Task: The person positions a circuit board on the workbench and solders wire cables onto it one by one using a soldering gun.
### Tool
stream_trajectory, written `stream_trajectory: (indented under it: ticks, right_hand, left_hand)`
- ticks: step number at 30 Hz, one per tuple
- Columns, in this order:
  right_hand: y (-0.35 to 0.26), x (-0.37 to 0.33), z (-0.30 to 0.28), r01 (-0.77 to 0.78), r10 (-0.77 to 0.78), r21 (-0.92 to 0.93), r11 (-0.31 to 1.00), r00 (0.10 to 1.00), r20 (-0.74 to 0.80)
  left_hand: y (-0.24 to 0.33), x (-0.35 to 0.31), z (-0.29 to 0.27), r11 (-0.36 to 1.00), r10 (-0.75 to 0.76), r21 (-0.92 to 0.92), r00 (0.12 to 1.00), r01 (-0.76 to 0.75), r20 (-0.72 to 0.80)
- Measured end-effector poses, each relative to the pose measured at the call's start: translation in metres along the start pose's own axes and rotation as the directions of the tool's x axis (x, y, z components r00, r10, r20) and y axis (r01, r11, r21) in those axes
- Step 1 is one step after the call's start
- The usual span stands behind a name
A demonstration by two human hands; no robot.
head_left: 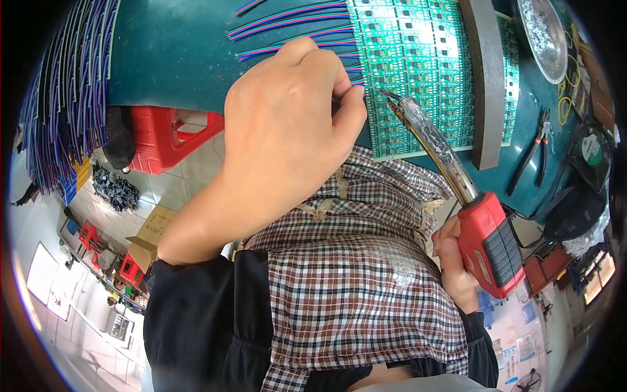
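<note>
My left hand (294, 117) reaches over the bench with thumb and forefinger pinched on the end of a multi-coloured ribbon wire (357, 83), at the left edge of a green circuit board panel (411, 111). The curled fingers hide most of that wire. Several similar ribbon wires (294, 27) stick out leftward from the same edge farther up. In my right hand (456, 268) is a soldering iron (493, 245) with a red and black handle. Its tip hovers over the panel's left part, close to my left fingertips; contact cannot be made out.
A grey metal bar (485, 85) lies across the panel. To its right are a metal bowl (542, 39) and cutting pliers (534, 153). Bundled wires (68, 85) hang over the bench's left end. A red stool (153, 140) stands below the green bench top (170, 52).
</note>
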State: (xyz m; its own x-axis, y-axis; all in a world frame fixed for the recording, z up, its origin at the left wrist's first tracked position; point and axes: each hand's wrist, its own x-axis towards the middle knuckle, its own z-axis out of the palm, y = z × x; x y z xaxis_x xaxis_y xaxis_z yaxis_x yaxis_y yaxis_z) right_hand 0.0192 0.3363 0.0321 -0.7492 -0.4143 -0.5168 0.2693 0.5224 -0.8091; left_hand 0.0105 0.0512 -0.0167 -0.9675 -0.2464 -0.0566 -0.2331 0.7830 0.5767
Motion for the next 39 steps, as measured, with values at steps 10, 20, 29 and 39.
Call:
stream_trajectory:
  ticks: [10, 20, 29, 39]
  right_hand:
    - [0.014, -0.002, -0.019, 0.269, -0.239, -0.503, 0.822, 0.963, 0.125]
    - [0.019, -0.005, -0.009, 0.166, -0.170, -0.128, 0.978, 0.985, -0.026]
    - [0.023, -0.008, -0.016, 0.190, -0.186, -0.251, 0.949, 0.982, 0.040]
    - [0.017, -0.001, -0.005, 0.106, -0.101, 0.026, 0.994, 0.986, -0.132]
  left_hand:
    - [-0.001, 0.008, -0.017, 0.990, 0.005, -0.138, 0.997, 0.006, 0.080]
    - [-0.018, 0.041, -0.030, 0.968, 0.193, -0.216, 0.925, -0.126, 0.327]
    - [-0.020, 0.023, -0.021, 0.911, 0.095, -0.410, 0.955, 0.030, 0.281]
    - [-0.016, 0.010, -0.015, 0.845, 0.505, 0.230, 0.862, -0.483, -0.043]
